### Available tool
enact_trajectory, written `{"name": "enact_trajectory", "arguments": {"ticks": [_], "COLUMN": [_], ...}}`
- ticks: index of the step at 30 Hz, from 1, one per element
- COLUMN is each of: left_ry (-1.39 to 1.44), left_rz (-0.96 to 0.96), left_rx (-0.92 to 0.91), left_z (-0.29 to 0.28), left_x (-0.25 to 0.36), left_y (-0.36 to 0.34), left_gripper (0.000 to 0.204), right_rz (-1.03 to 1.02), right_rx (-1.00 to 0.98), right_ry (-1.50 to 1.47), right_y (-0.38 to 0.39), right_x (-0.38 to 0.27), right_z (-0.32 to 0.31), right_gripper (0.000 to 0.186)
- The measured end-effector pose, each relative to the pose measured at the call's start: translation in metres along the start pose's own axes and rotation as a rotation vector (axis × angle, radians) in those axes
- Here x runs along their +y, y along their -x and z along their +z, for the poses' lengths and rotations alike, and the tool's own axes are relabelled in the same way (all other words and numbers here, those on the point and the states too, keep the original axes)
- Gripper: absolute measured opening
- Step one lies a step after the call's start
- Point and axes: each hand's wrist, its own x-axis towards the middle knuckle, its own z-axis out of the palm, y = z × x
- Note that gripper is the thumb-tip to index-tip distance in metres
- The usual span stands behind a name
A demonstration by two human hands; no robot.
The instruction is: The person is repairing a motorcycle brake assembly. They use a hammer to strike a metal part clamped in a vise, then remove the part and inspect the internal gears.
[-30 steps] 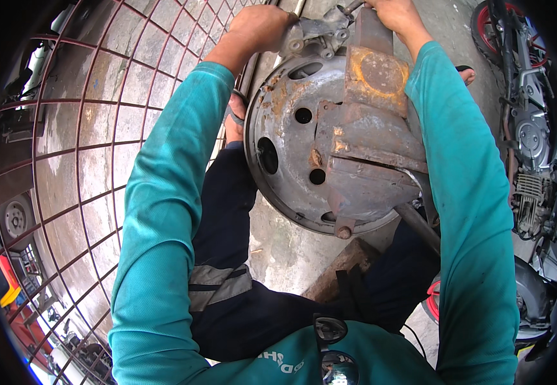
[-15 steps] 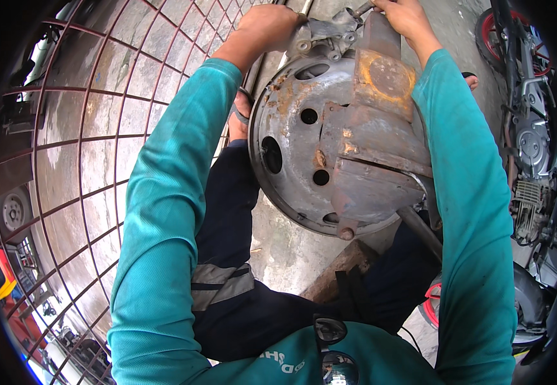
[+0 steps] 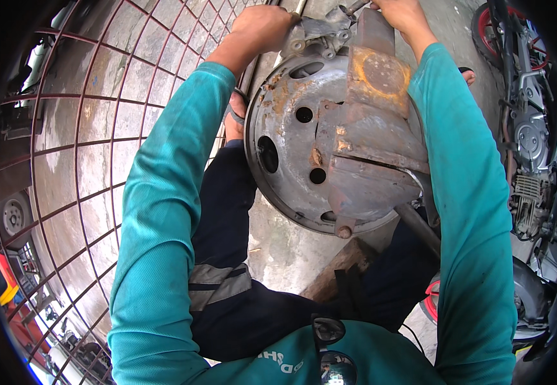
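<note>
In front of me stands a heavy, rusty bench vise fixed on a steel wheel rim. At its far end is a grey cast-metal part with several bolt holes. My left hand is closed around the left side of that casting. My right hand is closed beyond the vise's far jaw, its fingers on a thin metal rod that meets the casting's right end. The fingertips are partly cut off by the top of the picture. Whether the vise jaws touch the casting cannot be made out.
A red-brown wire mesh fence runs along my left, with parked vehicles beyond it. Motorcycle parts and an engine line the right side. A wooden block lies under the near side of the rim, and the vise handle points toward me.
The view has shifted slightly, so the vise and rim sit a little further left. Both hands keep their hold, with the casting and rod slightly lower in the picture.
</note>
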Motion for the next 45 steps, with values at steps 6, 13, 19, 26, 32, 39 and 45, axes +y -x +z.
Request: {"name": "enact_trajectory", "arguments": {"ticks": [6, 13, 19, 26, 32, 39, 45], "left_ry": [-0.084, -0.09, -0.091, -0.098, -0.089, -0.118, -0.118], "left_rz": [-0.073, -0.108, -0.085, -0.108, -0.099, -0.124, -0.094], "left_rx": [-0.042, -0.08, -0.059, -0.058, -0.031, -0.062, -0.037], "left_z": [0.001, 0.005, 0.004, 0.0, 0.001, 0.003, 0.004], "left_x": [0.008, 0.007, 0.006, 0.013, 0.012, 0.013, 0.011], "left_y": [0.001, -0.004, -0.001, 0.002, 0.003, 0.0, 0.001], "left_gripper": [0.047, 0.043, 0.041, 0.031, 0.031, 0.04, 0.041], "right_rz": [-0.04, -0.046, -0.011, 0.003, -0.001, -0.007, -0.044], "right_rx": [-0.02, 0.013, -0.008, -0.032, -0.03, -0.035, -0.048], "right_ry": [-0.044, -0.012, -0.037, -0.052, -0.025, 0.044, -0.054], "right_y": [-0.003, -0.003, -0.001, 0.0, 0.002, 0.003, -0.002], "right_x": [0.006, 0.009, 0.006, 0.005, 0.001, -0.001, 0.009], "right_z": [0.004, 0.005, 0.006, 0.001, -0.001, -0.005, 0.0], "right_gripper": [0.026, 0.026, 0.026, 0.027, 0.028, 0.03, 0.032]}}
